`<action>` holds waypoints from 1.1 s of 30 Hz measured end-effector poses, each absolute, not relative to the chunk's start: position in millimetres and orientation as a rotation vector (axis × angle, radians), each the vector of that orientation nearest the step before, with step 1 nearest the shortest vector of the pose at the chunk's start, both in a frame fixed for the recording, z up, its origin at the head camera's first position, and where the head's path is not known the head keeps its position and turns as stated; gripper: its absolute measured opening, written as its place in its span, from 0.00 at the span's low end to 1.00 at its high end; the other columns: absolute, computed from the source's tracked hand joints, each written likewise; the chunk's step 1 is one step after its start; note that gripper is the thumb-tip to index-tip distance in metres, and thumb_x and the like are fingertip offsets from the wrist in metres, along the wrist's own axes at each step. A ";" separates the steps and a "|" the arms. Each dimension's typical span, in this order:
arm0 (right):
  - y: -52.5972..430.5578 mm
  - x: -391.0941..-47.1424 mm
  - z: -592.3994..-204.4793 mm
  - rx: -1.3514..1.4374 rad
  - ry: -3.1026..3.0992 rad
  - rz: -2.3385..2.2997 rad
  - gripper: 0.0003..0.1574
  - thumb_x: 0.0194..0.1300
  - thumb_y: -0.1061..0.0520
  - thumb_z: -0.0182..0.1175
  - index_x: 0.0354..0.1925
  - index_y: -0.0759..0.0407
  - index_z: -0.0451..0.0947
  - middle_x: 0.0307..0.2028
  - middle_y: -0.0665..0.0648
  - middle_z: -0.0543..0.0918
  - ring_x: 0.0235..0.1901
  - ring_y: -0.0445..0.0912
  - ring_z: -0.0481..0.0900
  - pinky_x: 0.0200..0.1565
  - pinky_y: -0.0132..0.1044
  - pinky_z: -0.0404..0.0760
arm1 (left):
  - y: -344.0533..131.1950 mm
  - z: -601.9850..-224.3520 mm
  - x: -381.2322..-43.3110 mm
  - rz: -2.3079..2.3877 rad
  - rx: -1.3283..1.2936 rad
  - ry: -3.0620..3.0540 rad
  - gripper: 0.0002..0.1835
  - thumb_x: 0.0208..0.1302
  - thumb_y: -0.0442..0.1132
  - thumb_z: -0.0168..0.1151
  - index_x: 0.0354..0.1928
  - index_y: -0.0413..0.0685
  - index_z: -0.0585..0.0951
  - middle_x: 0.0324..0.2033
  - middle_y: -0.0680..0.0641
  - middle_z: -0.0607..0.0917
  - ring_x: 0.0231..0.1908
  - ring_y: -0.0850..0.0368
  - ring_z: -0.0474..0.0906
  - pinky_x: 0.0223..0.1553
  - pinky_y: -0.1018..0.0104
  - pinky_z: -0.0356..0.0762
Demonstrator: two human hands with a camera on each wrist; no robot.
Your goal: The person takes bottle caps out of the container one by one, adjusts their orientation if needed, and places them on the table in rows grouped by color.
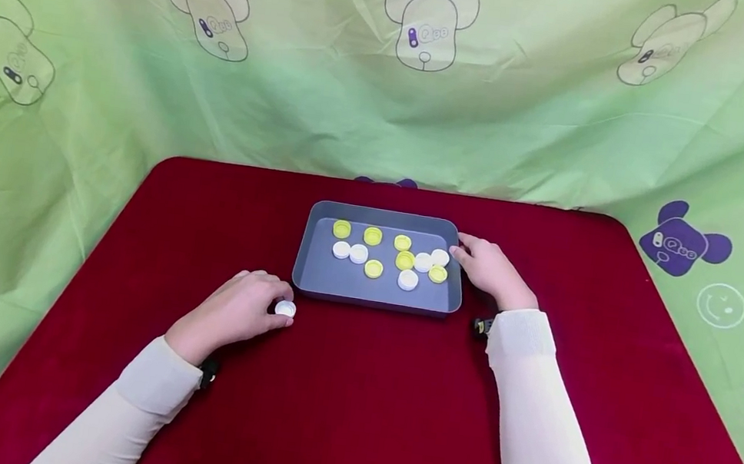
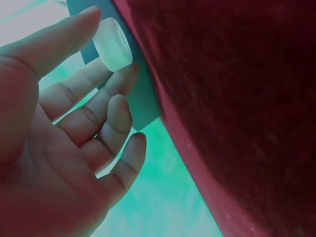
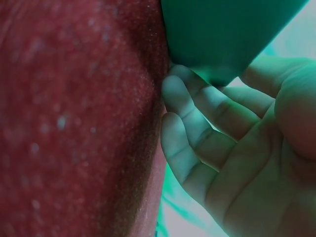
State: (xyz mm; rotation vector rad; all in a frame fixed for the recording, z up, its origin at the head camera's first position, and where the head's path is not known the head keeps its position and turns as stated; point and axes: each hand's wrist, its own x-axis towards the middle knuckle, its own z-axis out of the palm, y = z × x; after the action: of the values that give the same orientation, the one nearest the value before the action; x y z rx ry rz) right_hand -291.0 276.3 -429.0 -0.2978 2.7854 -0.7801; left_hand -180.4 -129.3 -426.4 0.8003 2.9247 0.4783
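Observation:
Between thumb and fingertips, my left hand pinches a white bottle cap, just off the front left corner of a grey tray. The left wrist view shows the ridged side of this cap, with the other fingers loosely bent below it. At the tray's right end, my right hand grips the side wall, thumb at the rim. Its fingers lie along the outside of the wall in the right wrist view. Inside the tray lie several yellow caps and several white caps.
A dark red cloth covers the table under the tray. Green curtains printed with mouse-like heads hang behind the table and at its sides.

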 end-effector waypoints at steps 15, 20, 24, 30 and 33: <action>277.4 -290.7 -426.0 -0.286 2.762 -0.789 0.35 0.76 0.49 0.48 0.72 0.67 0.57 0.67 0.68 0.65 0.67 0.60 0.61 0.65 0.56 0.59 | -129.0 -430.6 -183.9 0.444 0.774 2.904 0.13 0.55 0.43 0.73 0.41 0.49 0.84 0.36 0.52 0.83 0.39 0.53 0.76 0.47 0.53 0.73; 277.4 -290.5 -430.1 -0.290 2.769 -0.797 0.34 0.76 0.50 0.48 0.71 0.66 0.58 0.67 0.67 0.66 0.67 0.60 0.62 0.65 0.55 0.60 | -127.7 -430.4 -183.0 0.468 0.757 2.887 0.11 0.54 0.41 0.73 0.40 0.51 0.84 0.34 0.55 0.82 0.34 0.57 0.75 0.41 0.58 0.75; 278.3 -289.5 -432.3 -0.283 2.766 -0.800 0.34 0.76 0.50 0.48 0.72 0.66 0.58 0.67 0.67 0.66 0.67 0.59 0.62 0.65 0.55 0.60 | -127.4 -430.9 -182.0 0.479 0.758 2.874 0.12 0.54 0.42 0.73 0.40 0.51 0.84 0.33 0.56 0.81 0.33 0.59 0.75 0.39 0.59 0.75; 277.6 -292.0 -431.9 -0.313 2.779 -0.800 0.34 0.76 0.50 0.48 0.71 0.67 0.58 0.66 0.68 0.66 0.67 0.60 0.62 0.65 0.56 0.60 | -128.6 -426.0 -183.9 0.450 0.719 2.889 0.18 0.57 0.49 0.71 0.46 0.48 0.83 0.38 0.52 0.82 0.36 0.57 0.77 0.42 0.55 0.76; 277.5 -293.3 -431.6 -0.317 2.784 -0.797 0.34 0.76 0.50 0.48 0.71 0.68 0.59 0.66 0.68 0.66 0.67 0.61 0.62 0.65 0.56 0.60 | -129.1 -420.2 -188.7 0.457 0.687 2.935 0.17 0.58 0.50 0.70 0.45 0.49 0.84 0.37 0.52 0.83 0.35 0.57 0.77 0.39 0.55 0.77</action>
State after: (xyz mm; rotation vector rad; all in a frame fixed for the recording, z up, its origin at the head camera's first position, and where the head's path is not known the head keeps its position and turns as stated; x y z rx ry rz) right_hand -293.3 277.5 -431.6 -0.3172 2.7840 -0.7972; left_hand -188.7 -129.1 -420.2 0.6867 2.9349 0.4572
